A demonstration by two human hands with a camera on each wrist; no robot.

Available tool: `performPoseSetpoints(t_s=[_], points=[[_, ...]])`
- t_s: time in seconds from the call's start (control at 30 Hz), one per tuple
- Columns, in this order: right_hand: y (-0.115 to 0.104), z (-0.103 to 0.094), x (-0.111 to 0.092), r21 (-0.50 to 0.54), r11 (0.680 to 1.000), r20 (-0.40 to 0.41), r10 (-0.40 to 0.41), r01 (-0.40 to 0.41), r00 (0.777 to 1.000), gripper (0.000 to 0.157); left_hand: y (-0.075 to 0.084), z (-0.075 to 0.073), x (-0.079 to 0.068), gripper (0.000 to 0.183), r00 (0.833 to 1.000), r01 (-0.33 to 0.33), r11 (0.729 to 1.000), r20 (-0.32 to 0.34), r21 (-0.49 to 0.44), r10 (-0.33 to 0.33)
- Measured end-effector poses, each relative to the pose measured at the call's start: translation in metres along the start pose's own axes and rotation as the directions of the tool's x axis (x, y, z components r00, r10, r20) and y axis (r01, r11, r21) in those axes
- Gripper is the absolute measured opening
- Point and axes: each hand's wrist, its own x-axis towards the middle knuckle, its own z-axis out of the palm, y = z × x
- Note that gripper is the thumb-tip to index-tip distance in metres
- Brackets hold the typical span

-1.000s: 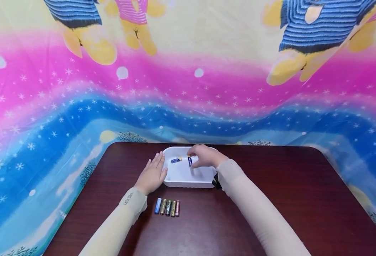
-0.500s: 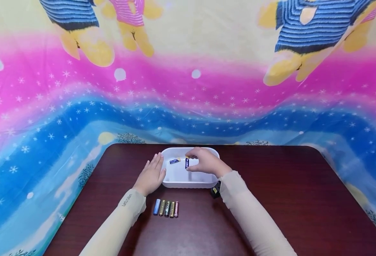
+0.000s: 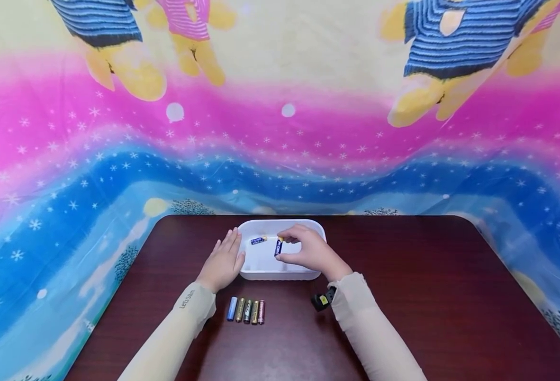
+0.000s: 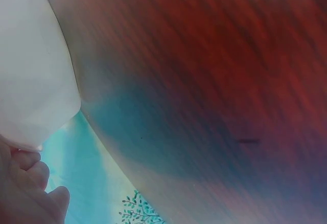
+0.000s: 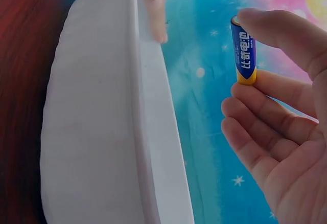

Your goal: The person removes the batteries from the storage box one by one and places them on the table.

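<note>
A blue and yellow battery (image 5: 245, 52) is pinched end to end between the thumb and a finger of my right hand (image 3: 310, 248), above the white tray (image 3: 280, 275). In the right wrist view the hand (image 5: 286, 101) holds it higher than the tray's rim. Inside the tray lies another blue and yellow battery (image 3: 258, 241). My left hand (image 3: 222, 262) rests with straight fingers against the tray's left side; the left wrist view catches only its fingertips (image 4: 38, 173) by the white wall.
Several batteries (image 3: 246, 311) in blue, gold, green and red stand in a row on the dark wooden table (image 3: 404, 296), nearer than the tray. A black wrist camera (image 3: 323, 300) hangs under the right sleeve. A printed cloth (image 3: 280, 159) drapes behind the table.
My right hand has lifted the battery and drawn it slightly nearer, away from the tray's far side. The left hand keeps its place at the tray; the whole view has shifted a little.
</note>
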Motion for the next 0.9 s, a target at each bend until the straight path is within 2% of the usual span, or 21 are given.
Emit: performPoseSetpoints(t_s=[0.33, 0.57, 0.9], points=[[-0.009, 0.001, -0.018, 0.106, 0.994, -0.102, 0.007, 0.004, 0.995, 0.048, -0.001, 0.0, 0.0, 0.057, 1.0, 0.0, 1.0, 0.006, 0.003, 0.0], [-0.013, 0.005, -0.031, 0.105, 0.992, -0.121, 0.085, -0.072, 0.989, 0.046, 0.0, -0.002, 0.0, 0.057, 1.0, 0.009, 1.0, 0.017, 0.002, -0.009], [-0.016, 0.014, -0.043, 0.116, 0.99, -0.154, 0.095, -0.078, 0.983, 0.046, 0.0, 0.0, 0.001, 0.057, 1.0, 0.016, 1.0, 0.021, -0.001, -0.016]])
